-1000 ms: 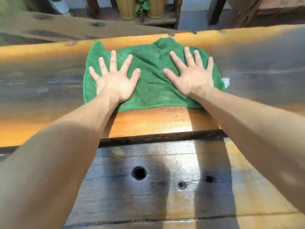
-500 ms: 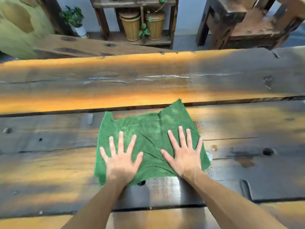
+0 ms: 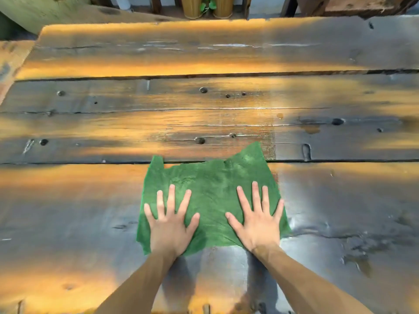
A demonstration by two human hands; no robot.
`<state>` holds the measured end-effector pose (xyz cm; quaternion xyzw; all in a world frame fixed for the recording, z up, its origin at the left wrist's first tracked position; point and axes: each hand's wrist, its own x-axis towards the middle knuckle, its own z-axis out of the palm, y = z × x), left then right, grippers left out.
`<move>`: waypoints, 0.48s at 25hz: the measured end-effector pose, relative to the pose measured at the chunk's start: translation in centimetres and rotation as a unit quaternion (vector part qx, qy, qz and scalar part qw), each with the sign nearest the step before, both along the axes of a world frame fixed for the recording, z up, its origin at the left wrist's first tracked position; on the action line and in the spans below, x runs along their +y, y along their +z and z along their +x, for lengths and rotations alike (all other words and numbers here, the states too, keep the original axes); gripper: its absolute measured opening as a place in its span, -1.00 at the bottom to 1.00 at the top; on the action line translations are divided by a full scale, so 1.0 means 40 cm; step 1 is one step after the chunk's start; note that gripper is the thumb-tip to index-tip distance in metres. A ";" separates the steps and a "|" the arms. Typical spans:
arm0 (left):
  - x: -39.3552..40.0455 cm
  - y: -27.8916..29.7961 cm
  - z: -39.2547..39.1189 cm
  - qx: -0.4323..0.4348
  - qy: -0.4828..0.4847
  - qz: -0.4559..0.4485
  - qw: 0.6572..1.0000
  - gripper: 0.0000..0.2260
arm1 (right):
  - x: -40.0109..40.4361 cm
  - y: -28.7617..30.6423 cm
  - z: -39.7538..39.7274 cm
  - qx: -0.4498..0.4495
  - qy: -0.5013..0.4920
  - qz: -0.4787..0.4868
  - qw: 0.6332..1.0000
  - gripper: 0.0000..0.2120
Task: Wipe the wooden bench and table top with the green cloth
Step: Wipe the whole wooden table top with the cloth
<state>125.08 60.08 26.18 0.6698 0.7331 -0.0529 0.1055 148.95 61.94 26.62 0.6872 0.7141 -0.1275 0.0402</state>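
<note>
The green cloth [image 3: 210, 191] lies spread flat on the nearest plank of the wooden table top [image 3: 90, 123], its far corners reaching the gap to the second plank. My left hand [image 3: 171, 222] presses flat on the cloth's near left part, fingers spread and straight. On the near right part my right hand [image 3: 257, 219] presses the same way. A damp, darker streak runs on the wood from the cloth towards the far planks.
The table top is made of several long planks with dark gaps, knots and holes. Beyond its far edge stand two wicker baskets [image 3: 192, 6] with a green plant, a white pot [image 3: 123, 2] and dark wooden furniture [image 3: 362, 5]. A small puddle [image 3: 311, 129] sits right of centre.
Both hands have dragged the cloth towards me, from the far plank across the middle planks onto the nearest plank. The hands stayed flat on it throughout.
</note>
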 end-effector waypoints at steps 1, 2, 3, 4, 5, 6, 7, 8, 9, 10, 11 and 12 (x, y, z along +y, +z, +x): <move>-0.045 0.003 0.002 -0.002 -0.001 0.001 1.000 -0.38 | -0.048 -0.002 -0.001 0.000 -0.003 0.006 1.000 -0.26; -0.094 0.004 0.004 -0.001 -0.004 0.004 1.000 -0.38 | -0.095 -0.004 -0.001 -0.003 -0.004 0.016 1.000 -0.27; -0.137 0.005 0.006 0.001 -0.010 0.003 1.000 -0.38 | -0.133 -0.007 -0.001 -0.005 -0.006 0.021 1.000 -0.27; -0.184 0.005 0.004 0.001 -0.014 0.005 1.000 -0.38 | -0.177 -0.009 0.000 -0.005 -0.009 0.026 1.000 -0.27; -0.228 0.005 0.001 0.000 -0.015 0.007 1.000 -0.38 | -0.219 -0.011 0.000 -0.005 -0.011 0.027 1.000 -0.26; -0.272 0.006 -0.005 -0.002 -0.014 0.008 1.000 -0.38 | -0.265 -0.012 -0.004 -0.006 -0.011 0.027 1.000 -0.26; -0.321 0.008 -0.010 -0.006 -0.009 0.005 1.000 -0.38 | -0.315 -0.010 -0.009 -0.009 -0.008 0.024 1.000 -0.26; -0.361 0.010 -0.010 -0.012 -0.002 -0.004 1.000 -0.38 | -0.357 -0.011 -0.012 -0.008 -0.009 0.017 1.000 -0.27; -0.400 0.012 -0.005 -0.018 0.005 -0.012 1.000 -0.38 | -0.398 -0.009 -0.013 -0.008 -0.015 0.011 1.000 -0.27; -0.437 0.011 0.001 -0.023 0.014 -0.015 1.000 -0.39 | -0.435 -0.008 -0.013 -0.007 -0.020 0.006 1.000 -0.27; -0.473 0.010 0.006 -0.026 0.022 -0.019 0.999 -0.40 | -0.468 -0.005 -0.010 -0.008 -0.022 -0.001 1.000 -0.28; -0.505 0.011 0.007 -0.028 0.024 -0.021 0.999 -0.41 | -0.499 0.000 -0.006 -0.012 -0.023 -0.008 1.000 -0.28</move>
